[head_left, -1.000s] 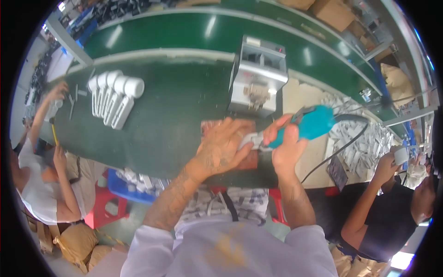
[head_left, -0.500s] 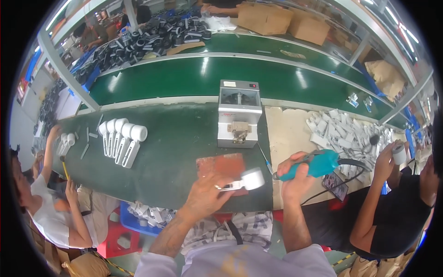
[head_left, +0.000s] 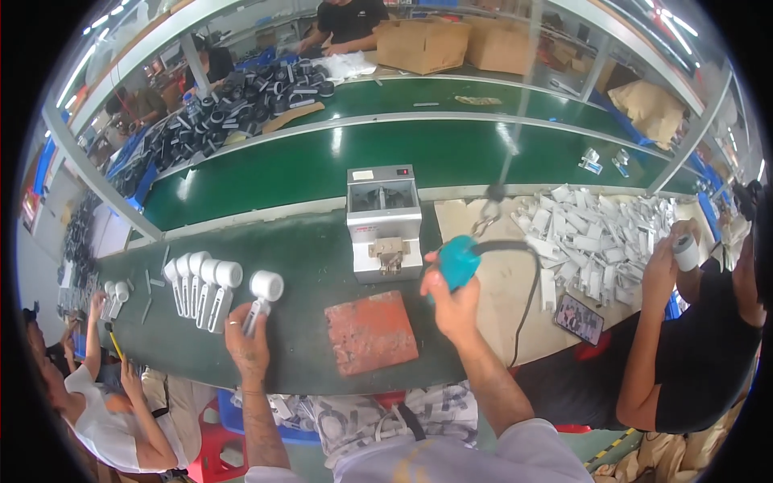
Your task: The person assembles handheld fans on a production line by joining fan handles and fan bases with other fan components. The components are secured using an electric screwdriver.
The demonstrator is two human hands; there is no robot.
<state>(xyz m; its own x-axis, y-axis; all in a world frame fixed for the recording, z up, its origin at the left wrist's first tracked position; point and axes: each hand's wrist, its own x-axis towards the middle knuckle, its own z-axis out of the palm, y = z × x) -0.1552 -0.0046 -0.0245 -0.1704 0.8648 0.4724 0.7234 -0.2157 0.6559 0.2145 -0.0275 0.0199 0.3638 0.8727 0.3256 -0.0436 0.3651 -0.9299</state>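
Note:
My left hand (head_left: 248, 348) is closed round the handle of a white plastic piece with a round, drum-shaped head (head_left: 266, 285), just right of a row of similar white pieces (head_left: 211, 278) on the dark green table. My right hand (head_left: 455, 310) grips a teal electric screwdriver (head_left: 460, 259) in front of the beige mat. A hook and line hang above the tool, and its tip is hidden from view. Between my hands lies a worn red pad (head_left: 372, 332) with nothing on it. Behind the pad stands a grey screw feeder (head_left: 385, 225).
White plastic parts (head_left: 596, 233) are heaped on the right, with a phone (head_left: 578, 319) before them. A black cable (head_left: 535, 298) curves beside my right arm. Co-workers sit at both sides. Beyond the table runs a green conveyor (head_left: 306, 157), with black parts (head_left: 233, 105) piled farther back.
My left hand has carried the white piece leftward from above the red pad to beside the row. My right hand has moved left and tilted the screwdriver upward. The view has shifted too.

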